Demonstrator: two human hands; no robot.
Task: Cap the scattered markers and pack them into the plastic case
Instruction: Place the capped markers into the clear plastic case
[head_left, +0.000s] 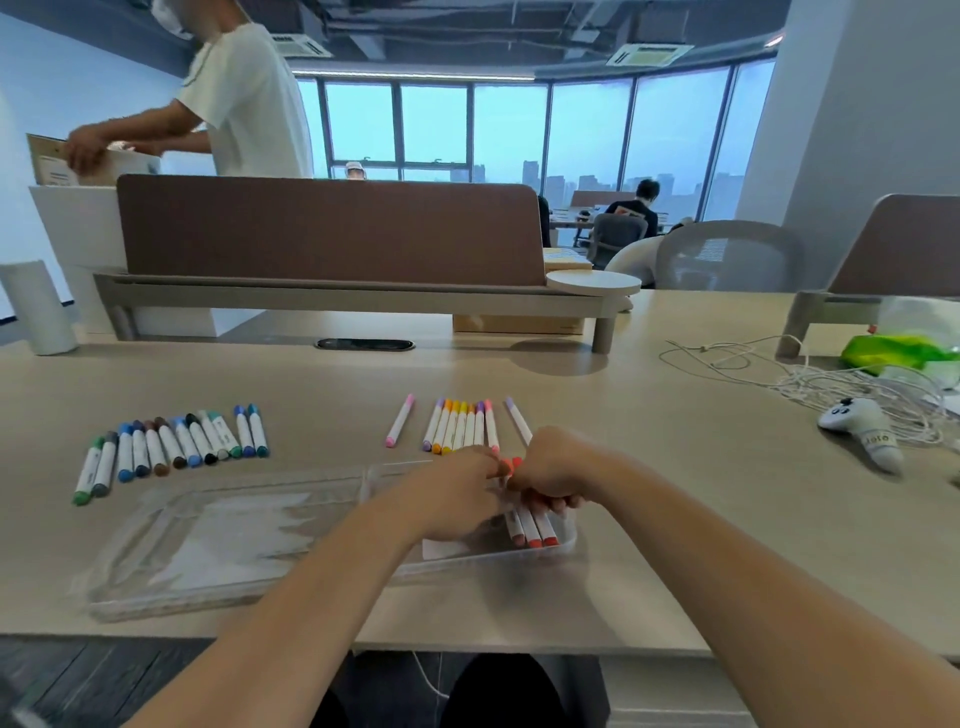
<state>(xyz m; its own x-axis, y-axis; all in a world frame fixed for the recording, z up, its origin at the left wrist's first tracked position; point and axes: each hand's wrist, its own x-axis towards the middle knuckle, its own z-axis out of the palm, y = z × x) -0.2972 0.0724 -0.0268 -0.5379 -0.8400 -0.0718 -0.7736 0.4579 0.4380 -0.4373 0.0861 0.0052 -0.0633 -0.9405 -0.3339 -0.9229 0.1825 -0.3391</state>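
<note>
Pale wood bench (675, 519) in an open office carries the whole job, with a brown divider (332, 228) behind it. At the centre, the fingers (548, 500) of the right hand (553, 467) are curled round a small bundle of red and orange markers (530, 527), whose lower ends already lie inside the right end of the clear plastic case (467, 564). The left hand (457, 493) reaches in from nine o'clock, and its fingers (485, 466) meet the bundle's top caps; whether they pinch a cap or only steady it cannot be told. Every marker in sight appears to be capped, so that part looks finished, and packing seems only just begun, for the rest of the case shows nothing in it. Just past the hands at twelve o'clock lies a warm-coloured row (462, 426), flanked by a single pink marker (400, 421) at eleven and a lilac marker (519, 421) at one. Well away at ten o'clock lies the blue, green and brown row (171, 447). All of these are probably still to go in. Far off at three o'clock lie a white game controller (857, 426) and a tangle of white cable (779, 374).
</note>
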